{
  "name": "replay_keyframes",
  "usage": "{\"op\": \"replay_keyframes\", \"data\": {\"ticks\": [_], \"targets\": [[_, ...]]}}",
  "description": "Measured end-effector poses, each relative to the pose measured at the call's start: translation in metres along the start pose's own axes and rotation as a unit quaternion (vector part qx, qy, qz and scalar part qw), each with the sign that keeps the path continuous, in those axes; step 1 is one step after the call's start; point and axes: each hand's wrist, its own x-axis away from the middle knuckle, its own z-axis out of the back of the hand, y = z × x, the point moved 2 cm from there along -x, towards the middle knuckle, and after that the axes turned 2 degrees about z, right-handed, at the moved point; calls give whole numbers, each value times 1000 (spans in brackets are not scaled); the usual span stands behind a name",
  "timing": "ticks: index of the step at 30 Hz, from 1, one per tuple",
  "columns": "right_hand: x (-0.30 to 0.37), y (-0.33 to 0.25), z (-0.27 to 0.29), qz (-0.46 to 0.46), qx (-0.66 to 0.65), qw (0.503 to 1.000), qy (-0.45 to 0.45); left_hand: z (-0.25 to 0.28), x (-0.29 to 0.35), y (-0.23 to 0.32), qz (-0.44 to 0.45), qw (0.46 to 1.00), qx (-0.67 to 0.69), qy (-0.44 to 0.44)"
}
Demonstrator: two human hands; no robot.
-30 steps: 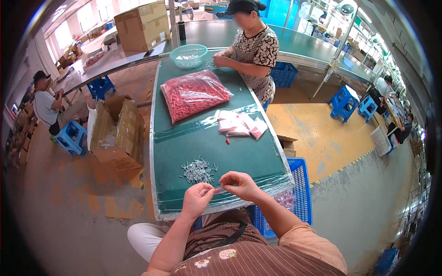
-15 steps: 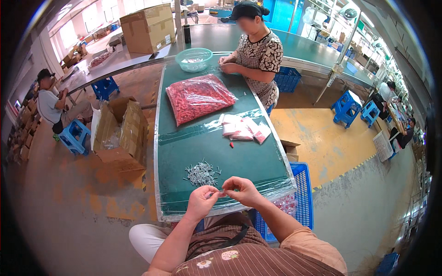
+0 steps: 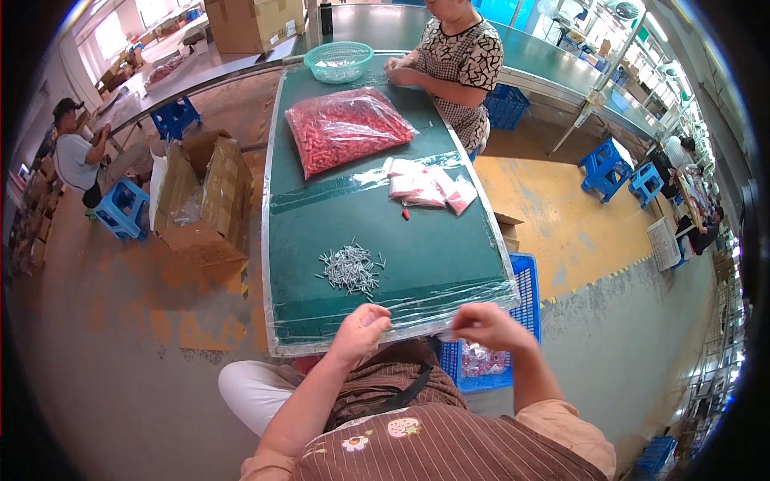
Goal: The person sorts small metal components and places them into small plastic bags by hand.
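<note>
Left hand: thumb and fingertips drawn close at the front edge of the bench; cannot tell what, if anything, that grip pinches. Right hand: fingers bunched near the blue basket holding clear packets; contents of grip also unclear. Grey pins lie heaped on the bench, ahead of the left hand. Judgement: take pins by fingertip; release packets low over the basket.

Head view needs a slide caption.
Left hand and right hand apart beside a green table bearing grey screws and bagged red pieces.
</note>
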Motion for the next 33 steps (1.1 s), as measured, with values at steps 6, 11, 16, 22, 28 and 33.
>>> {"op": "replay_keyframes", "data": {"ticks": [6,11,16,22,28,33], "targets": [[67,37,51,-153,213,950,170,19,-7,-6,-6,989,146,13],[38,26,28,-53,79,971,221,9,-9,-3,-13,996,84,1],[-21,-2,-21,89,17,984,153,1,0,5,5,996,83,32],[-79,-13,-75,133,-107,979,111,5,-1,0,-61,996,51,45],[-94,10,-93,48,-229,968,94,0,-1,1,-49,997,-18,57],[-85,10,-69,41,-270,953,135,20,-4,-8,-67,993,-49,85]]}}
